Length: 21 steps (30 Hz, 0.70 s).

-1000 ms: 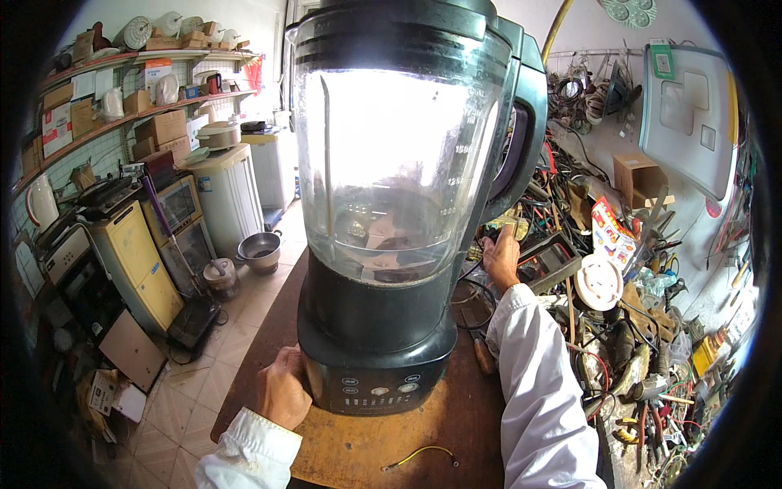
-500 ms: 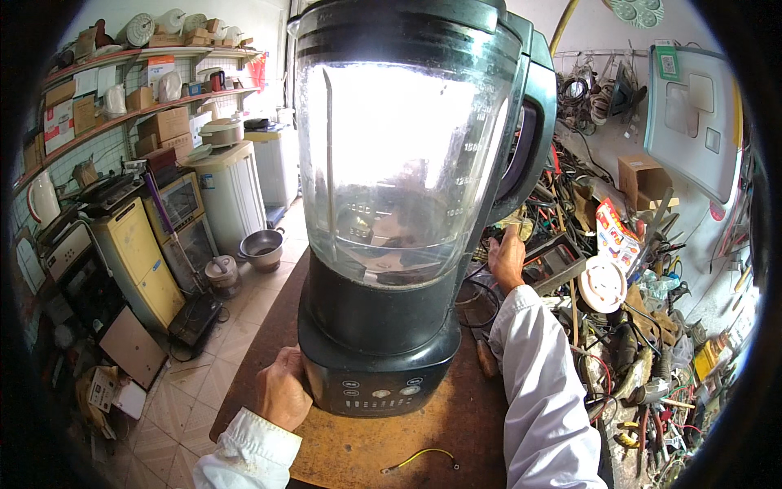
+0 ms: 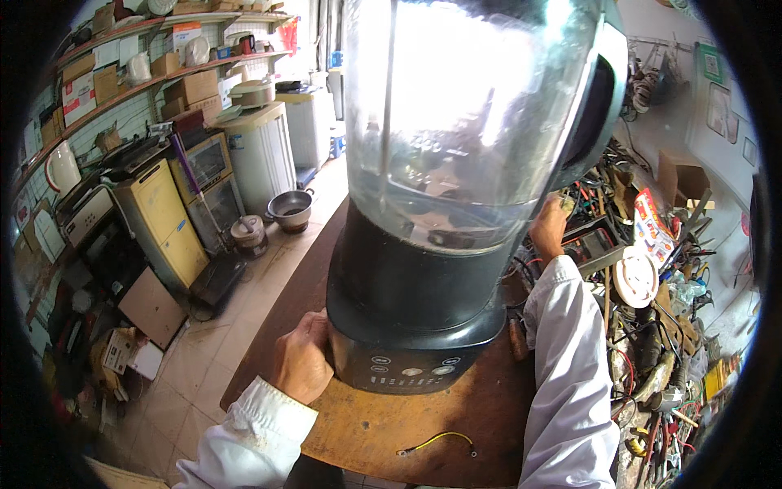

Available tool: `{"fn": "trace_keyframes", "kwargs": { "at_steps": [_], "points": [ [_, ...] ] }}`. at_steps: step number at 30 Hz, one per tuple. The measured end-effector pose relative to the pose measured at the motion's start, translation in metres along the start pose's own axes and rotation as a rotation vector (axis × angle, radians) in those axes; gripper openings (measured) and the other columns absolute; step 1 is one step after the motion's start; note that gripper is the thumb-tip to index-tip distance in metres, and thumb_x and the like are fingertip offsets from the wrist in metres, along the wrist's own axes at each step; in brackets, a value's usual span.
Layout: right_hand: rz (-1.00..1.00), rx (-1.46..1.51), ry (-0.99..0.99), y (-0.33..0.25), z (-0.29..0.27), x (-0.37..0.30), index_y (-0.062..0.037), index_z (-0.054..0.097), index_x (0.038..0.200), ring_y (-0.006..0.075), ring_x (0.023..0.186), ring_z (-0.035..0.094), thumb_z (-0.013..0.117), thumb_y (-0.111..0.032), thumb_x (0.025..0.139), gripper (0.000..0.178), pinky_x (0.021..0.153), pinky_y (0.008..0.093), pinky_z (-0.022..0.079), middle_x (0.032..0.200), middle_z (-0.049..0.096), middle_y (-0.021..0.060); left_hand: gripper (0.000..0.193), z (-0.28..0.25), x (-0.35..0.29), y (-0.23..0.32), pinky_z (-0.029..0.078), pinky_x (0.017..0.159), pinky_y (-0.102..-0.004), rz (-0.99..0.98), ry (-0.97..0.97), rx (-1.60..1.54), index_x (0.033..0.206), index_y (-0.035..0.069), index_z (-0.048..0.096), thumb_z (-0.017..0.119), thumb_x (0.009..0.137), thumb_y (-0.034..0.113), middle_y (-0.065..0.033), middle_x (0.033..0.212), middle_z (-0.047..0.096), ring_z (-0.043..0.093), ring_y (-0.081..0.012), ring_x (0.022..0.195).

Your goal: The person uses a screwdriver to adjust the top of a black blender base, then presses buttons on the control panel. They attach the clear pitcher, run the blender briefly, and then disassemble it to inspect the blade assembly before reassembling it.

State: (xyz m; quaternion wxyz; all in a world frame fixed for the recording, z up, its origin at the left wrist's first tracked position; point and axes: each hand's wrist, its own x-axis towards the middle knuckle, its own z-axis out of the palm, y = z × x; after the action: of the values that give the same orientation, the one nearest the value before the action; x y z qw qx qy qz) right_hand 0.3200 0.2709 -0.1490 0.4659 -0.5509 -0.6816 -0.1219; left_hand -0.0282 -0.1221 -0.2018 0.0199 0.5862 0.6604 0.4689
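Note:
A large blender stands on the wooden table, its clear jar [image 3: 456,155] set on a black base [image 3: 415,301] with a button panel facing me. Strong glare fills the jar's upper part, and its top runs out of view. My left hand [image 3: 303,359] is closed against the left side of the base, its fingertips hidden behind the edge. Below the jar's handle [image 3: 590,122], my right hand [image 3: 550,226] reaches past the blender's right side with fingers curled. Something small and yellowish shows at its fingertips, too unclear to name. A short yellow wire [image 3: 440,438] with metal ends lies in front.
The brown table [image 3: 358,428] ends on the left above a tiled floor [image 3: 191,363]. Tools, cables and parts are heaped on the right beside a white round lid [image 3: 635,277]. A metal pot [image 3: 291,210], cabinets [image 3: 163,228] and laden shelves [image 3: 155,90] are on the left.
The whole view has shifted, so the blender, hands and room sit farther right. Both hands keep about the same places beside the blender.

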Motion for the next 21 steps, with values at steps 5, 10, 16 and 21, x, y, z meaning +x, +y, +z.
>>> {"fn": "trace_keyframes", "kwargs": {
  "at_steps": [5,10,16,21],
  "points": [
    [0.036,0.082,0.003,0.019,0.017,-0.002,0.0069,0.047,0.114,0.0517,0.088,0.068,0.072,-0.016,0.090,0.041,0.078,0.0560,0.053,0.090,0.069,0.0325,0.032,-0.013,0.003,0.024,0.058,0.077,-0.0415,0.064,-0.065,0.157,0.119,0.000,0.065,0.074,0.090,0.010,-0.0211,0.101,0.074,0.074,-0.0391,0.094],
    [0.032,0.204,0.040,0.027,0.037,0.009,0.0072,0.051,0.107,0.0504,0.088,0.069,0.073,-0.016,0.089,0.036,0.078,0.0550,0.054,0.090,0.070,0.0311,0.031,-0.008,0.001,0.011,0.057,0.082,-0.0394,0.054,-0.048,0.073,0.121,-0.001,0.064,0.071,0.092,0.008,-0.0201,0.110,0.073,0.072,-0.0324,0.098],
    [-0.121,-0.030,-0.198,0.005,-0.008,0.016,0.0039,0.055,0.107,0.0502,0.090,0.069,0.076,-0.027,0.089,0.041,0.079,0.0552,0.054,0.093,0.071,0.0306,0.022,-0.011,0.000,0.010,0.054,0.089,-0.0339,-0.034,-0.131,0.030,0.122,-0.002,0.062,0.057,0.102,0.005,-0.0111,0.117,0.070,0.067,-0.0225,0.102],
    [-0.155,-0.053,-0.099,-0.017,-0.061,0.003,0.0068,0.062,0.109,0.0493,0.098,0.068,0.078,-0.036,0.087,0.051,0.085,0.0528,0.053,0.101,0.070,0.0318,0.015,0.007,0.000,-0.006,0.056,0.081,-0.0363,-0.006,0.002,-0.149,0.109,-0.002,0.064,0.063,0.094,0.000,-0.0148,0.103,0.071,0.070,-0.0276,0.091]
  ]
}}
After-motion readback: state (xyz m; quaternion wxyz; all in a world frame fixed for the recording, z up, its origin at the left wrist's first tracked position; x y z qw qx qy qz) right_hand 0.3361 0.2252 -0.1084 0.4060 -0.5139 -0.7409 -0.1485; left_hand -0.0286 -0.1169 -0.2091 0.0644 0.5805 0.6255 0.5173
